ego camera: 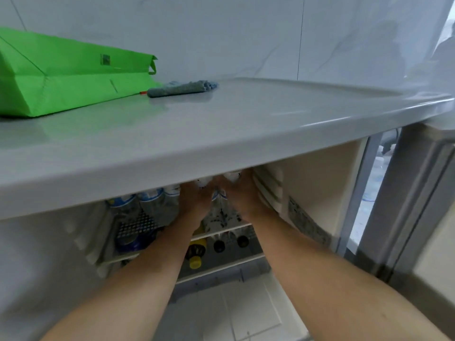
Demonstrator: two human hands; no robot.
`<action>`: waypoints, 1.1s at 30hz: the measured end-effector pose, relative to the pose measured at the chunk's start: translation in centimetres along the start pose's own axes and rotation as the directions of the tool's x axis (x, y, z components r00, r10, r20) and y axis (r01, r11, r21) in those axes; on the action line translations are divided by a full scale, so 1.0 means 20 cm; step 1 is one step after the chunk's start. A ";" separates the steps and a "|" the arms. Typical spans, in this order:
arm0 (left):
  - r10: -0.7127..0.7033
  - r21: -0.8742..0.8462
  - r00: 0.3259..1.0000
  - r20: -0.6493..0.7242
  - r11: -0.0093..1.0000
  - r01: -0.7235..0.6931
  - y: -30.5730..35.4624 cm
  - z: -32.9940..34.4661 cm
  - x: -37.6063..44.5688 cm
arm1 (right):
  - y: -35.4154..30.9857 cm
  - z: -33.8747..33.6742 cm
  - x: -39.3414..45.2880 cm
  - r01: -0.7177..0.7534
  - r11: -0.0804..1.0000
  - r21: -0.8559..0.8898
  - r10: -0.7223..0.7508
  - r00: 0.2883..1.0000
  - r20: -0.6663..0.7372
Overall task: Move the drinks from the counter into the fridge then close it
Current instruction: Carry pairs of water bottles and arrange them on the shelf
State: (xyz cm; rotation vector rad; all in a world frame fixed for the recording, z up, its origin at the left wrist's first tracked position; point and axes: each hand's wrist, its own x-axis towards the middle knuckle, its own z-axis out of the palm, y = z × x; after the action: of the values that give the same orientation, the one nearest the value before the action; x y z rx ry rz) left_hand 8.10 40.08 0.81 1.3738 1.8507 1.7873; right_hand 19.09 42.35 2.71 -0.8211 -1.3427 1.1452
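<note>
Tabletop (221, 124): pale grey, glossy; its front edge hides the top of the fridge below.
Fridge (320, 173): under the tabletop, open; its door (403, 200) stands swung out on the right.
Left hand (194, 200): reaches into the upper shelf, fingers curled on a clear bottle (203, 184) with a white cap; the fingertips are hidden by the tabletop edge.
Right hand (242, 196): reaches in beside the left, fingers wrapped on a second white-capped bottle (232, 177); blur prevents a finer reading of the grip.
Between the hands: another clear bottle (219, 207), blue-and-white label, upright or nearly so; I cannot tell which.
Upper shelf, left part: a row of blue-labelled bottles (147, 203) standing close together, just beside the left hand.
Lower shelf (221, 232): wire rack; beneath it lie dark bottles (242, 239) with caps facing outward and one yellow-capped bottle (195, 257).
Bag (61, 75): green, lying flat on the left of the tabletop.
Cloth (182, 88): grey-blue, folded, just beside the bag, near the wall.
Drinks on the tabletop: none seen in this view; all visible drinks sit inside the fridge.
</note>
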 end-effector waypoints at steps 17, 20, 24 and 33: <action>-0.015 0.133 0.997 -0.069 0.991 0.024 -0.09 -0.29 -0.05 | 0.15 0.03 -0.04 -0.019 0.968 -0.251 0.023 1.000 0.015; 0.004 0.135 0.991 -0.132 0.991 0.014 -0.12 -0.40 -0.06 | 0.16 0.10 -0.09 -0.067 0.955 -0.289 0.074 0.997 0.014; -0.023 0.181 0.945 -0.326 0.980 0.086 -0.17 -0.54 -0.08 | 0.15 0.25 -0.18 -0.014 0.958 -0.288 0.037 0.996 0.075; -0.035 0.269 0.887 -0.460 0.947 0.177 -0.24 -0.72 -0.05 | 0.17 0.51 -0.27 0.004 0.974 -0.228 0.059 0.961 0.269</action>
State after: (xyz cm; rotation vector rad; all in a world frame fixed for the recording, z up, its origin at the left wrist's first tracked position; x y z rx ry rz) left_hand -3.75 30.57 -0.44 0.9607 2.4782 1.9454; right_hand 9.18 36.49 -1.07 -0.8690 -1.7217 1.1724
